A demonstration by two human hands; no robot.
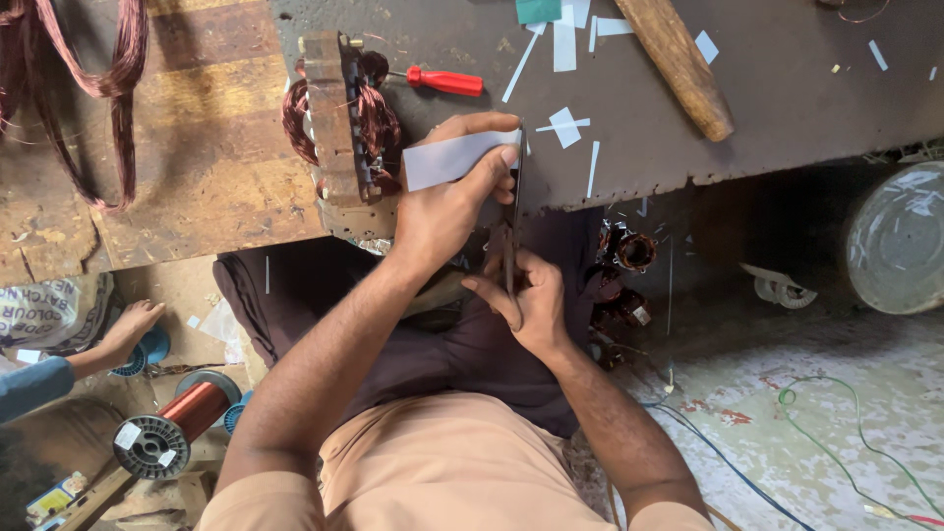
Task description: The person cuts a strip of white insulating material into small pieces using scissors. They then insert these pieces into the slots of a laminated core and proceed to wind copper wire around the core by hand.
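My left hand [447, 202] pinches a pale grey strip of insulating paper [447, 157] between thumb and fingers at the workbench edge. My right hand [526, 295], just below, grips a pair of dark scissors [513, 221] whose blades point up against the strip's right end. Directly left of the strip stands a motor stator [339, 128] with reddish copper windings, resting on the bench.
A red-handled screwdriver [444, 81], a wooden hammer handle [678, 61] and several paper offcuts [565, 126] lie on the dark bench top [787, 108]. Copper wire coils [108, 79] lie on the wooden board at left. Another person's hand [128, 329] reaches in near a copper wire spool [177, 421]. A round metal container [897, 241] sits right.
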